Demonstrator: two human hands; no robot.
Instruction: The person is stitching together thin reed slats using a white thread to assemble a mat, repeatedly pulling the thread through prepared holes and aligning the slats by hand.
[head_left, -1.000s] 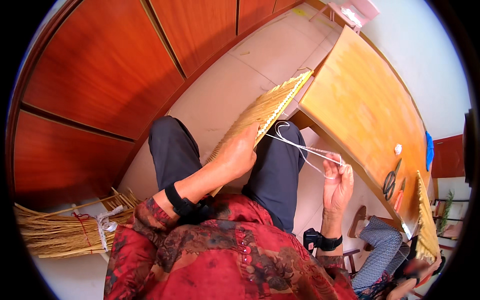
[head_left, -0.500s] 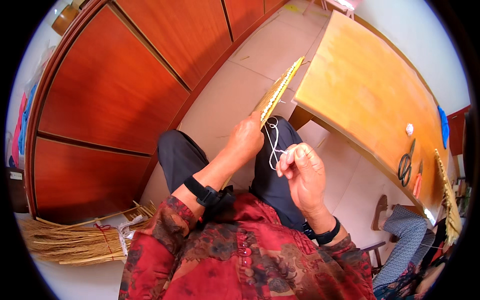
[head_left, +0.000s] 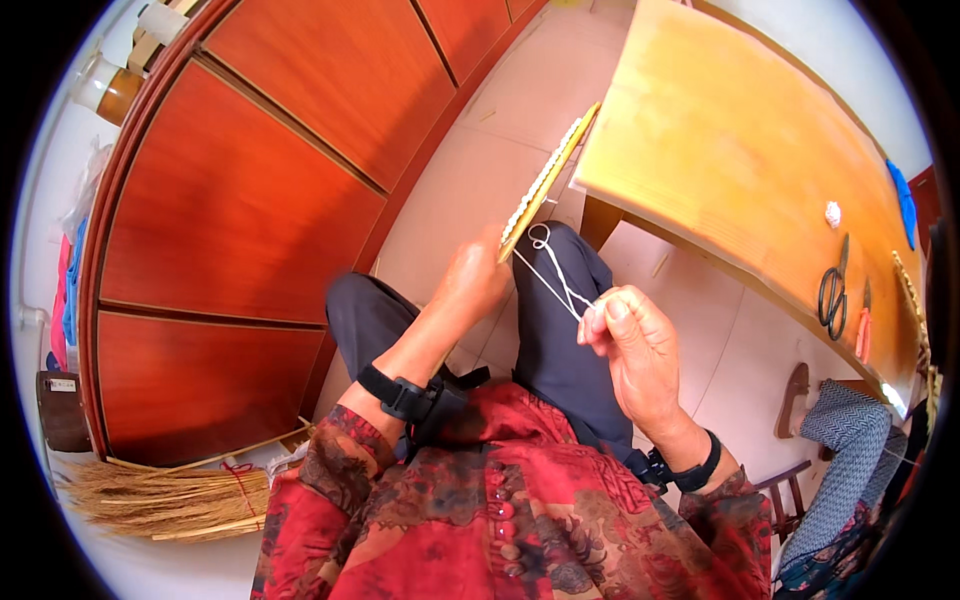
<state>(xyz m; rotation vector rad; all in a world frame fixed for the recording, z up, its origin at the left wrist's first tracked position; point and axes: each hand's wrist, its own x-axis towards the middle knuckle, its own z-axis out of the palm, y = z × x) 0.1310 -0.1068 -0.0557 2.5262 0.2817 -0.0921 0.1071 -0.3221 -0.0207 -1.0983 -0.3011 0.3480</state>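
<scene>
My left hand (head_left: pixel 474 275) is closed around the near end of a flat panel of yellow stalks (head_left: pixel 556 178). The panel is held edge-on, and a row of white stitching runs along its side. White string (head_left: pixel 556 273) stretches from beside the panel to my right hand (head_left: pixel 632 335), curling into a small loop on the way. Thumb and fingertips of this hand are pinched together on the string. Whether they also hold a needle is too small to tell. Both hands are above my dark-trousered knees.
At right stands a wooden table (head_left: pixel 715 130) bearing black scissors (head_left: pixel 833 290), a red-handled tool (head_left: pixel 864 325), a small white ball (head_left: pixel 833 214) and a blue cloth (head_left: pixel 901 203). Red-brown cabinets (head_left: pixel 240 200) line the left, with a bundle of straw stalks (head_left: pixel 165 497) below. Another person's patterned leg (head_left: pixel 845 440) is at lower right.
My right hand has moved a little right and down, drawing the string out straighter from the panel. The panel has turned more edge-on. The whole view has shifted slightly.
</scene>
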